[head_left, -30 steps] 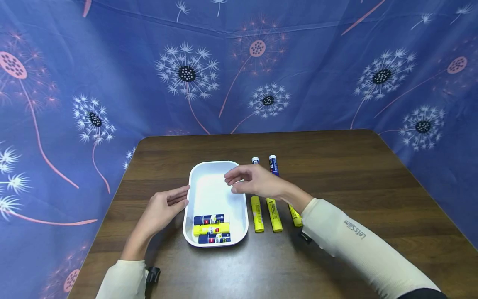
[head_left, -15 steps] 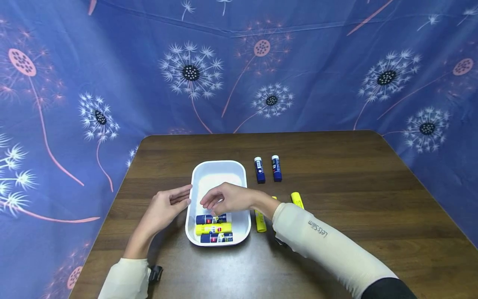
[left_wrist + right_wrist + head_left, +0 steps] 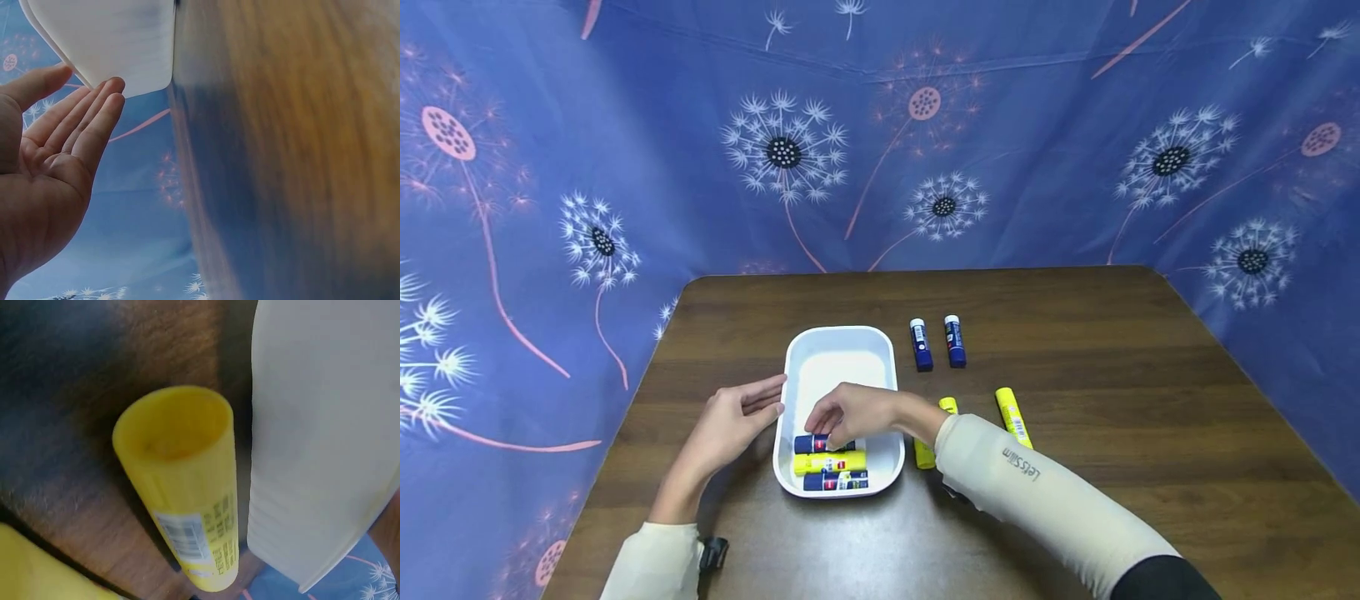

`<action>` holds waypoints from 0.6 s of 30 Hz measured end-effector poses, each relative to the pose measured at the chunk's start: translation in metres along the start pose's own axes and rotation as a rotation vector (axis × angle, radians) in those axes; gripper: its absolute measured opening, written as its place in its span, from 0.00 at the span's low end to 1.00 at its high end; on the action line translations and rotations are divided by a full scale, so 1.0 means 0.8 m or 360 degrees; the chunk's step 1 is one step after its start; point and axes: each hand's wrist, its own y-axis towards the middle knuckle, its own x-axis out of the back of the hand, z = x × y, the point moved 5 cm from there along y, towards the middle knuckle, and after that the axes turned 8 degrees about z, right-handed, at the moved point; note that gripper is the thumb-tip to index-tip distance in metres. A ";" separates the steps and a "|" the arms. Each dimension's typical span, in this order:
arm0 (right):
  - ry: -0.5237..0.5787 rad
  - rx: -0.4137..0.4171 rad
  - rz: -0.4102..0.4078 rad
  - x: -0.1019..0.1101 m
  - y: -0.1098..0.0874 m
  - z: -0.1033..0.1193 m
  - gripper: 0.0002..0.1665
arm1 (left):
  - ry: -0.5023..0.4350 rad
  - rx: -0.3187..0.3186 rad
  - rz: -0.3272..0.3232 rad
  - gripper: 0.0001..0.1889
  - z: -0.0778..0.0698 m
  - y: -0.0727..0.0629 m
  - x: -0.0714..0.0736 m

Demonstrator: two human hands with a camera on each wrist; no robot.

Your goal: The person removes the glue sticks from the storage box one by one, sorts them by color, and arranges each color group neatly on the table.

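Note:
A white tray (image 3: pixel 831 367) lies on the table, with two navy glue sticks and one yellow glue stick (image 3: pixel 829 462) side by side at its near end. My right hand (image 3: pixel 867 408) reaches in over the tray's right rim. Its thumb and fingers pinch the farthest navy glue stick (image 3: pixel 808 443), partly covering it; the nearest navy glue stick (image 3: pixel 835 481) lies untouched. My left hand (image 3: pixel 730 423) touches the left rim with extended fingertips, also seen against the tray's edge (image 3: pixel 134 87) in the left wrist view. The right wrist view does not show the right hand.
Two navy glue sticks with white ends, one (image 3: pixel 921 344) left of the other (image 3: pixel 955 342), lie right of the tray. Nearer are yellow glue sticks (image 3: pixel 1013 417), some partly hidden under the right forearm. One yellow glue stick (image 3: pixel 194 506) lies close beside the tray wall (image 3: pixel 319 425).
My right hand has moved left and nearer, from above the tray's right side down to the farthest navy glue stick, and its fingers have closed on it. The left hand stays at the rim.

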 end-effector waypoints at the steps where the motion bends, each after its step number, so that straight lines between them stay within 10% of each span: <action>1: -0.0025 -0.0011 -0.0004 -0.002 0.002 -0.001 0.19 | -0.0003 0.0009 -0.0002 0.23 0.001 -0.001 0.000; 18: -0.0264 -0.0005 -0.0196 -0.006 -0.004 0.007 0.17 | 0.0018 0.0043 0.0015 0.24 -0.005 -0.002 -0.001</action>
